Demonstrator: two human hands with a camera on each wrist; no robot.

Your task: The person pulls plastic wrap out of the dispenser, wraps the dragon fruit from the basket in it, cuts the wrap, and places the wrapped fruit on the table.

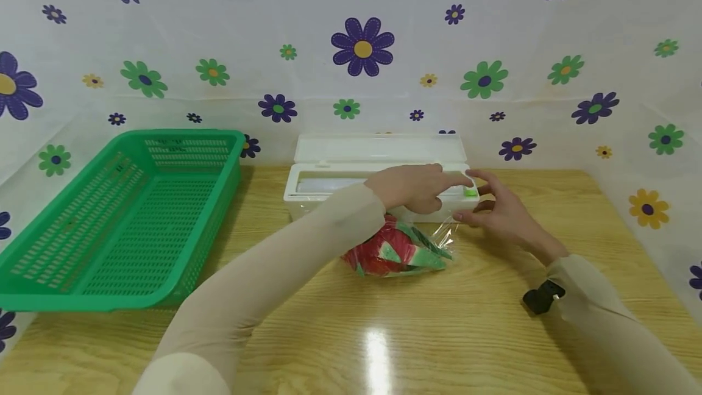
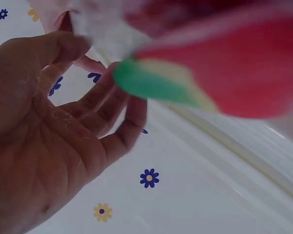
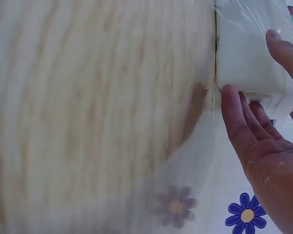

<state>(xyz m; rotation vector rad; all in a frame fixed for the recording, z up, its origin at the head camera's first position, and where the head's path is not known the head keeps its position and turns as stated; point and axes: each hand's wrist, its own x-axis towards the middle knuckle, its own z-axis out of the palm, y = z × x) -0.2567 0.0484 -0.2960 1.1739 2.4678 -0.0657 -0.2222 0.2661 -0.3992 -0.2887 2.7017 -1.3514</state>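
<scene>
Head view: we note box [image 1: 351,167] at 12 o'clock on table [image 1: 307,334], lid [image 1: 378,149] raised. Right hand [image 1: 501,209] clamped on its 3 o'clock end; left hand [image 1: 408,186], index extended, reaches there. Wrapped bundle [image 1: 390,253] at box's 6 o'clock.

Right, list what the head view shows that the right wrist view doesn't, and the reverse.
Head view only: the green basket, the film-wrapped red-and-green item and the white box's raised lid.
Right wrist view only: the palm side of the right hand.
Both: that hand at one end of the box, the wooden table and the flower-patterned cloth.
</scene>
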